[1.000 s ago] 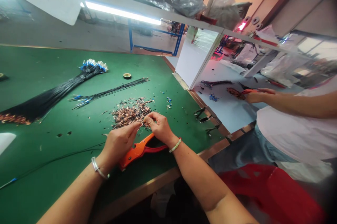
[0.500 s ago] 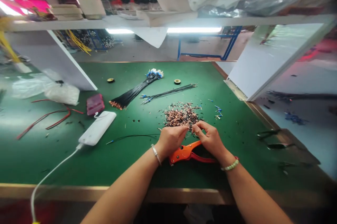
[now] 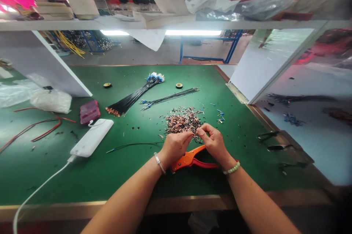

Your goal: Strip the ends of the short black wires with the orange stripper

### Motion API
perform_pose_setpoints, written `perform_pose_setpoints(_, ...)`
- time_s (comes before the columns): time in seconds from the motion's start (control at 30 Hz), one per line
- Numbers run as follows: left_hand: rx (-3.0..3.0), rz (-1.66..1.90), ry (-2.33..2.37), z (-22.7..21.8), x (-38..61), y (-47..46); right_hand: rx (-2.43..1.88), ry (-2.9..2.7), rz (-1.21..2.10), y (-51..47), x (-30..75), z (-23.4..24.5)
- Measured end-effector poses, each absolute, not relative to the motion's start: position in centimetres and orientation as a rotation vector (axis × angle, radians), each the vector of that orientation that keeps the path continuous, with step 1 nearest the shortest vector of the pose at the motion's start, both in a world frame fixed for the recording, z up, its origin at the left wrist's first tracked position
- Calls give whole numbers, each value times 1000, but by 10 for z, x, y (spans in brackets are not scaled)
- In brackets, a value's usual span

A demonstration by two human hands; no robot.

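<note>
Now | head view | left hand (image 3: 174,148) and right hand (image 3: 213,144) close together, fingertips meeting; any pinched piece too small to tell | copper-tipped wire scraps (image 3: 183,122) heaped just far of the hands on green table (image 3: 132,179) | orange wire cutter (image 3: 189,159) lying just near of them

**Wire-Assembly Workshop on a Factory Floor**

A long green-topped workbench (image 3: 55,175) carries bundles of black wires (image 3: 132,96) tipped with blue terminals and a heap of copper-coloured wire scraps (image 3: 183,122). Above runs a white shelf (image 3: 82,25) with plastic bags (image 3: 264,7); blue steel racks (image 3: 233,43) stand beyond.
</note>
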State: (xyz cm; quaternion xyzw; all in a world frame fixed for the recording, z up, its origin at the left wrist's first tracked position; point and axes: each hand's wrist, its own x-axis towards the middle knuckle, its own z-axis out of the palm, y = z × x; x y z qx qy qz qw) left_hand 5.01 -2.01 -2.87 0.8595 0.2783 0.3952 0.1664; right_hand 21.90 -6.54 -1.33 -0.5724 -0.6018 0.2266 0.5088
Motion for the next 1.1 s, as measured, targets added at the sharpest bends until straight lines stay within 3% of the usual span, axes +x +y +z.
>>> perform_pose_setpoints(0.13, 2427, 1146, 824, -26, 43, -19, -1329, -1198, 554, -58, 242, -14)
perform_pose_setpoints(0.27, 2349, 1188, 946, -22, 31, -13, -1306, -843, 292, -49, 268, -19)
perform_pose_setpoints(0.43, 2276, 1171, 955, -23, 30, -8, -1607, -1548, 254, -45, 253, -29)
perform_pose_setpoints(0.6, 2283, 1180, 1088, -27, 28, -4, -1632, -1615, 21, -54, 248, -18)
perform_pose_setpoints(0.8, 2267, 1167, 1180, -25, 24, -1, -1601, -2141, 69, -117, 223, 9)
perform_pose_setpoints(1.1, 2260, 1231, 1170, -26, 22, 1, -1726, -2414, -185, -138, 208, -16)
